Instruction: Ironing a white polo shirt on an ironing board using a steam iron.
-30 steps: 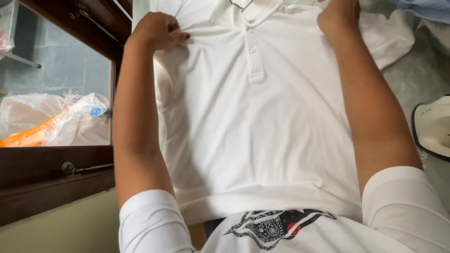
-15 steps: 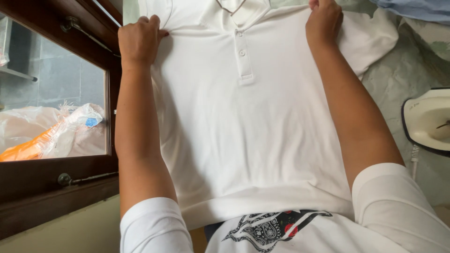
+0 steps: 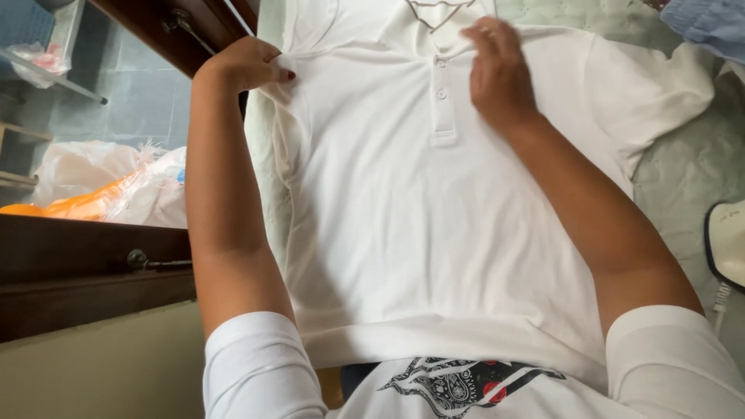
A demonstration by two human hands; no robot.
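- White short-sleeved cotton polo shirt (image 3: 434,233): flat, front up, on the pale quilted surface (image 3: 683,178).
- Left hand (image 3: 247,64): pinching the far-left shoulder (unmoved).
- Right hand (image 3: 497,74): shifted from the right shoulder to the collar, fingers resting loose, nothing clamped.

White polo shirt (image 3: 434,233) was seen as matt knit cloth with glossy plastic buttons. Window frame (image 3: 93,264) was dark polished wood with metal latch (image 3: 140,258). Crinkled plastic bags (image 3: 116,186) were noted.
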